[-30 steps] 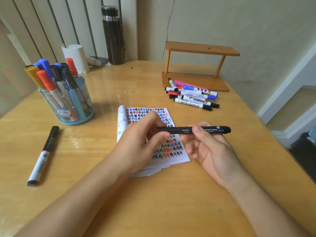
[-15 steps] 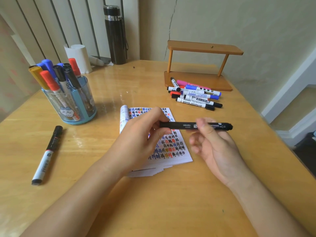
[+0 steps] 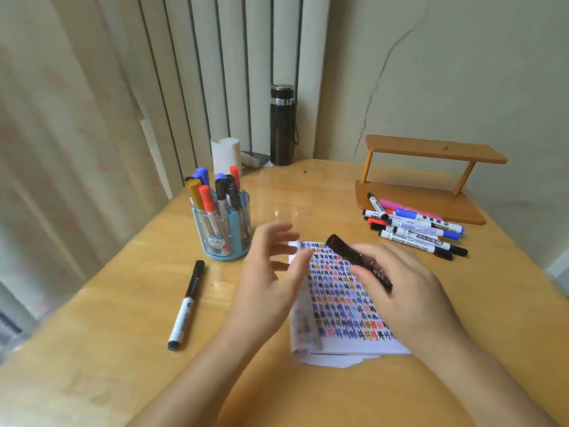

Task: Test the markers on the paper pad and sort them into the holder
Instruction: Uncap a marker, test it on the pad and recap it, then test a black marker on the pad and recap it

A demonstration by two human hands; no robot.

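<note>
My right hand [image 3: 403, 291] grips a black marker [image 3: 345, 249], which slants up to the left over the paper pad [image 3: 341, 306]. The pad lies in the middle of the table, its page covered with coloured test marks. My left hand [image 3: 271, 272] hovers at the pad's left edge, fingers spread and holding nothing; it is blurred. A blue transparent holder [image 3: 223, 232] with several markers stands behind and to the left. A black-capped white marker [image 3: 187, 305] lies alone on the left. A pile of several markers [image 3: 415, 229] lies at the right.
A wooden two-level shelf [image 3: 431, 177] stands at the back right, behind the pile. A black flask [image 3: 282, 124] and a white roll [image 3: 226, 157] stand at the far edge near the curtain. The table's right edge drops off close to the pile.
My left hand has let go of the black marker and opened. My right hand has swung the marker from level to slanting up-left. The camera view has tilted up.
</note>
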